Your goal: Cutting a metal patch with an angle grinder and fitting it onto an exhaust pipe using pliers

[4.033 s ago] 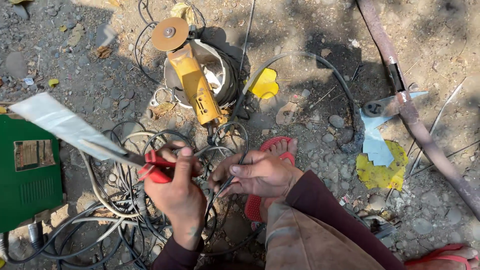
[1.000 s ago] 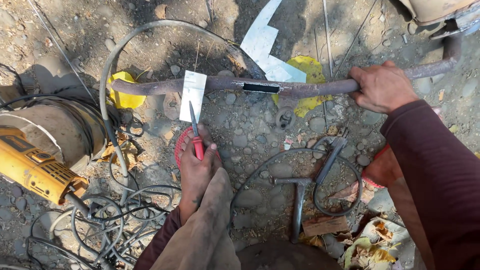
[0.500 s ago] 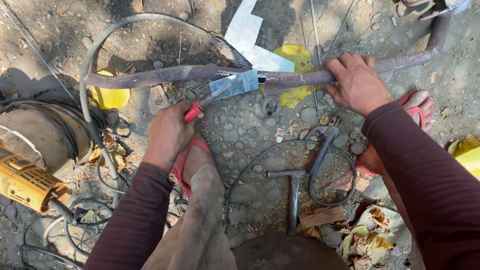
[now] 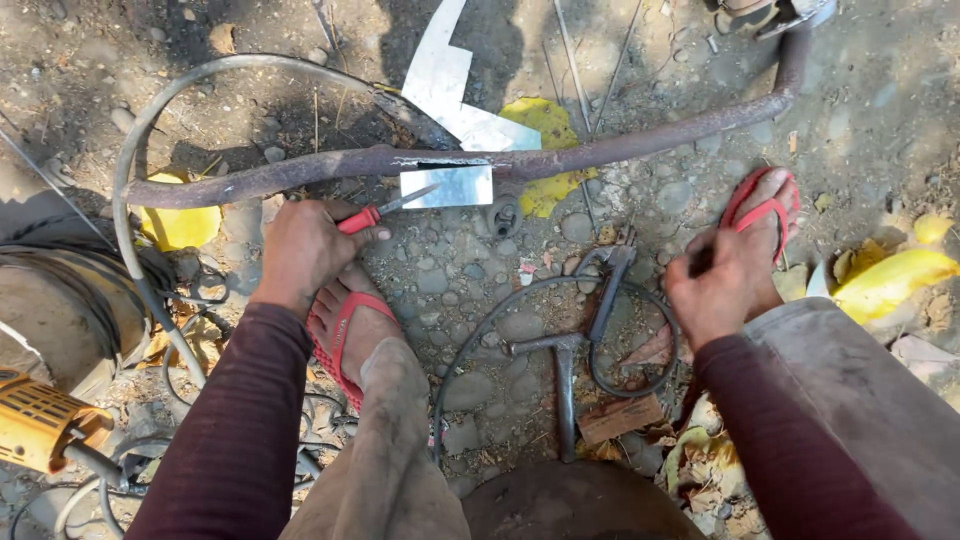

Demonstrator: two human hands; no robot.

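I see no boxes, labels, signs or screens here, just tools and scraps on the ground.

Long dark maroon sleeves (image 4: pixel 235 430) run down both arms to the wrists, and both hands, left (image 4: pixel 305 250) and right (image 4: pixel 722 285), are bare with no gloves. Dusty grey-brown trousers (image 4: pixel 390 450) cover the legs, and red flip-flops (image 4: pixel 345 335) with thin straps are on both feet.
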